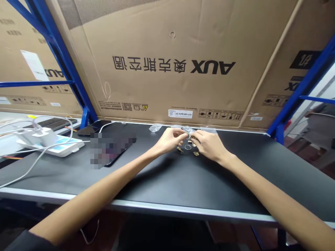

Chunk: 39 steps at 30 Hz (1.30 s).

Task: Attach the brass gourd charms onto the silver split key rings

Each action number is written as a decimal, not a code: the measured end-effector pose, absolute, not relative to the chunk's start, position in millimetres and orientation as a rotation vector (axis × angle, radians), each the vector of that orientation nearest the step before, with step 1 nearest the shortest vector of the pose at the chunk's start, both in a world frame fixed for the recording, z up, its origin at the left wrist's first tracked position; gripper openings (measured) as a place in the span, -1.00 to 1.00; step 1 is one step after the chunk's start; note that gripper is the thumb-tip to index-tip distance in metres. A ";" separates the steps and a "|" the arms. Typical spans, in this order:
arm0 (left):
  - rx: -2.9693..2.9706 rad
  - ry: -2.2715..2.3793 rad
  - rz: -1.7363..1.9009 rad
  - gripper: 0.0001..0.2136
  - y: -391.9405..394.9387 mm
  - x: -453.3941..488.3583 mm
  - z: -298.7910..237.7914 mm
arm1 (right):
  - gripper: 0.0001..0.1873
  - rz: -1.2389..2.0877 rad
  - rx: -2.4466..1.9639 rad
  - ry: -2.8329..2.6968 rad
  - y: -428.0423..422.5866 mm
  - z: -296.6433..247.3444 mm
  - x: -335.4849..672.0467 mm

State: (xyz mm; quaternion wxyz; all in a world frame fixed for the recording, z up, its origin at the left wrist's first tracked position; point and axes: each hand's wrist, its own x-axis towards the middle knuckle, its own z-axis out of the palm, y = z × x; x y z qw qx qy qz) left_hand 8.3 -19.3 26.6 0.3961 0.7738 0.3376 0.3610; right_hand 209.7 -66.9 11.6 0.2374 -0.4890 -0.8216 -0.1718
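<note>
My left hand [170,140] and my right hand [210,143] meet over the far middle of the black tabletop, their fingertips close together. The left fingers are bent in a pinch; what sits between them is hidden. Small gold-coloured metal charms [193,142] show at the curled fingers of my right hand, partly covered by them. Below the hands a thin silver ring [187,147] lies on the table. A gold-coloured piece with a small loop [179,149] is to its left, and another gold-coloured charm [196,153] to its right. A clear plastic bag [188,130] lies just behind the fingertips.
Another clear plastic bag [155,128] lies at the table's back. To the left are a phone [119,153], partly blurred out, and a white power strip [64,148] with cables. A large cardboard box [157,87] stands behind, between blue metal posts [300,90].
</note>
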 end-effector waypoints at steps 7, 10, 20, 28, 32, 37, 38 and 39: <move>1.738 0.859 1.082 -0.75 -26.8 14.2 14.5 | -0.75 -0.490 -1.390 -2.226 -67.9 12.1 207.1; 2.084 0.970 1.076 -0.70 -28.0 10.8 18.7 | -0.75 -0.472 -1.390 -2.272 -68.0 13.8 207.8; 2.227 0.891 0.995 -0.73 -24.0 6.0 27.4 | -0.71 0.366 -1.182 -2.231 -67.4 23.7 214.6; 1.950 0.763 1.104 -0.78 -17.4 9.1 18.8 | -0.57 1.031 -1.105 -2.028 -66.1 25.9 218.1; 1.963 0.766 1.107 -0.78 -15.1 8.7 17.9 | -0.56 1.053 -1.097 -2.035 -65.5 23.6 217.5; 1.961 0.742 1.102 -0.80 -15.4 10.1 17.4 | -0.53 1.043 -1.089 -2.029 -64.7 21.3 217.1; 1.962 0.747 1.102 -0.80 -15.4 10.4 17.1 | -0.53 1.030 -1.098 -2.031 -64.8 21.2 217.1; 1.962 0.753 1.100 -0.81 -15.3 10.6 16.6 | -0.53 1.013 -1.107 -2.036 -64.8 21.2 217.1</move>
